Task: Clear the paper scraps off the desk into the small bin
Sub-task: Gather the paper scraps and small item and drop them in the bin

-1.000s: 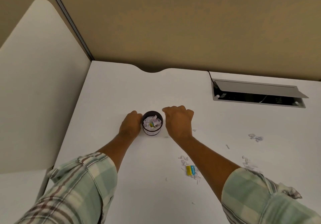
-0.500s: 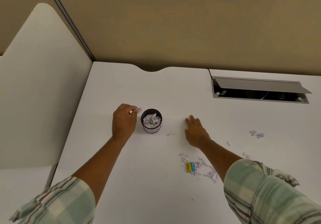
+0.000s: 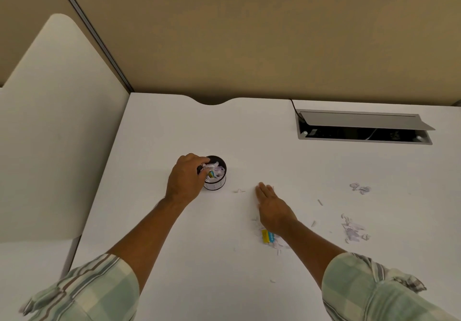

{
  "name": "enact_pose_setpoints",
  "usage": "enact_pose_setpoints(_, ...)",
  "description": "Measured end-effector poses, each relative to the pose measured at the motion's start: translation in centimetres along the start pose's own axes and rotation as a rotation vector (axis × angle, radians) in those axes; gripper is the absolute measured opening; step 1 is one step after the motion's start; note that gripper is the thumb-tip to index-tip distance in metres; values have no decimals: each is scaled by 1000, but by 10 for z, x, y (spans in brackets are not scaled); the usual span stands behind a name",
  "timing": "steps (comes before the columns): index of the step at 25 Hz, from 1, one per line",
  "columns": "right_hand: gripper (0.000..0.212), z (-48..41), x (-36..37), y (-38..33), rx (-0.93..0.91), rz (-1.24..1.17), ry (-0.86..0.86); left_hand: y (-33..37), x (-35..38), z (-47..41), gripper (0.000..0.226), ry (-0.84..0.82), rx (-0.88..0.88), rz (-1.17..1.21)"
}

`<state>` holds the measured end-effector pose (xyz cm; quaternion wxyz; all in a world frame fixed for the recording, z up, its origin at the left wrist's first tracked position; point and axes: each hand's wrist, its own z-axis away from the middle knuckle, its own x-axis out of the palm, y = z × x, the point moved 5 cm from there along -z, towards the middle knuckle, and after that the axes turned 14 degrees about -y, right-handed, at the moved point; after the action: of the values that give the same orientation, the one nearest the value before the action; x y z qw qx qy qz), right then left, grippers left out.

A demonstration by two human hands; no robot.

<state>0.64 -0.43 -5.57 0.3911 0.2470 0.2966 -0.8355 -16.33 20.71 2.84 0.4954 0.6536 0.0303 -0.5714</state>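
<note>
Left hand at the bin mouth; right hand flat among the scraps still on the tabletop.

The left hand [image 3: 185,178] is curled over the rim of the small dark round bin [image 3: 216,183], fingertips bunched around a white scrap at the opening; the bin looks nearly full of paper. The right hand [image 3: 273,208] lies spread, palm down, on the white tabletop [image 3: 249,133]. Torn white paper scraps [image 3: 353,231] lie scattered to the right, and a yellow-and-blue slip [image 3: 267,236] sits just beside the right wrist. Judgement: the scraps are featherlight, limp and easily blown about, too thin to lift singly; rake them into a heap under a flat palm, then pinch the heap from its sides.
</note>
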Motion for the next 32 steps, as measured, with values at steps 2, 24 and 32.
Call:
enact_pose_setpoints(2, 72, 7, 5, 2, -24, -14, 9, 0, -2, 3, 35, -46, 10, 51)
enact_pose_setpoints(24, 57, 115, 59, 99, 378, -465, 343, 16, 132, 119, 50, -463, -528, 283)
enact_pose_setpoints(32, 89, 84, 67, 44, 232, -414, 116, 68, 168, 91, 61, -573, -446, 319)
